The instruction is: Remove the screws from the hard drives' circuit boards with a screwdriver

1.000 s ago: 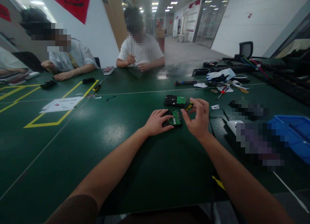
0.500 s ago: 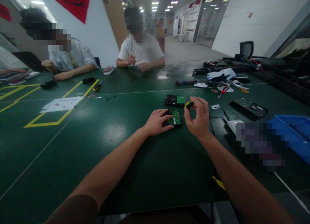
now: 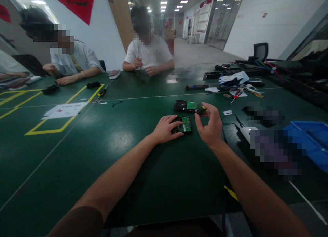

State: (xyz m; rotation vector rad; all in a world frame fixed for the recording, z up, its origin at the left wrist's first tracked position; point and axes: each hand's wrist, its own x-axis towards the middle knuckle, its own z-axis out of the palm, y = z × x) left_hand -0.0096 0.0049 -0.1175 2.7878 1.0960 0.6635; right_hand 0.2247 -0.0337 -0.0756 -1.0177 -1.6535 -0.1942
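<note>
My left hand (image 3: 166, 129) is laid across a hard drive (image 3: 186, 124), its thumb at the near edge and its fingers over the far side, holding it against the table. The drive's green circuit board faces up. My right hand (image 3: 210, 124) pinches the black and yellow handle of a screwdriver (image 3: 201, 110) just right of that drive. Its shaft and tip are hard to make out. Just beyond lies a second hard drive (image 3: 185, 105), also board side up, partly behind my right fingers.
On the right are a blue bin (image 3: 311, 141), a cable (image 3: 237, 119), a red-handled screwdriver (image 3: 237, 95) and gloves (image 3: 234, 78). A white paper (image 3: 65, 110) lies within yellow tape at left, near another screwdriver (image 3: 102, 91). Two people sit across the green table (image 3: 143, 182).
The screwdriver handle has turned a little in my right fingers, and that hand has shifted very slightly. My left hand and both hard drives stay in place.
</note>
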